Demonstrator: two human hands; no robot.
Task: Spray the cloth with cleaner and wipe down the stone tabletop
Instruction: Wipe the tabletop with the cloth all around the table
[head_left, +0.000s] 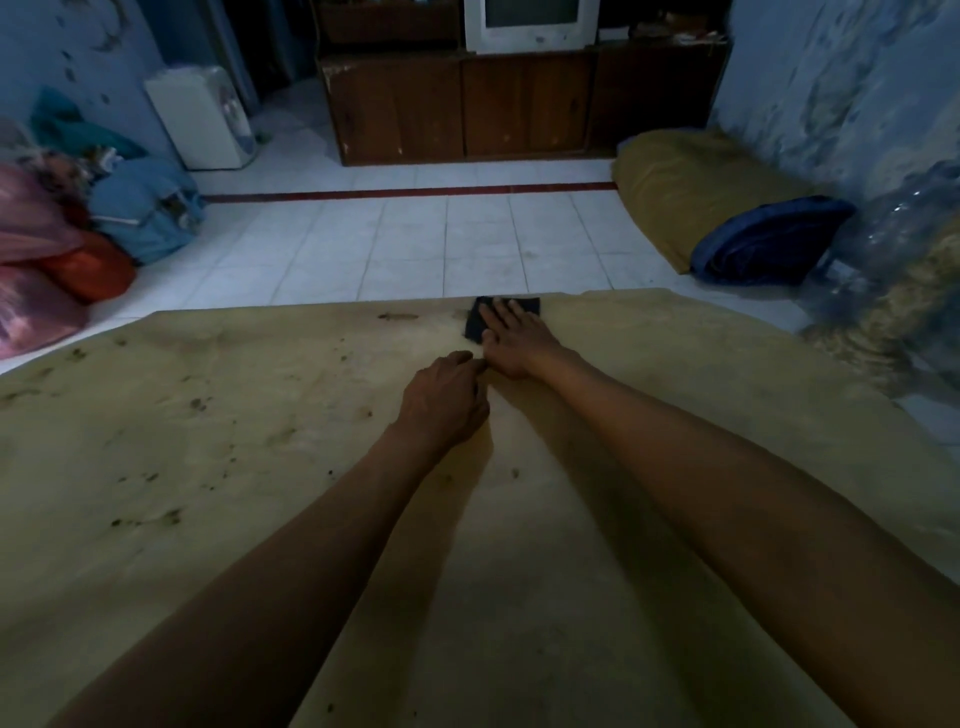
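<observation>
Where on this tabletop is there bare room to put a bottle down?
Nearly all the tabletop is bare: the wide stained stretch left of the left hand, and the strip right of the right hand. Only the middle of the far edge is taken, by the cloth under that hand.

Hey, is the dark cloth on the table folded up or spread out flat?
Folded, it appears: the dark cloth shows as a small compact rectangle under the right hand at the stone tabletop's far edge. Layers aren't visible.

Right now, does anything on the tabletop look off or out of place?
Nothing is spilled or broken. The stone tabletop shows dark specks and smudges, mostly on its left half. The right hand presses the dark cloth flat near the far edge.
</observation>
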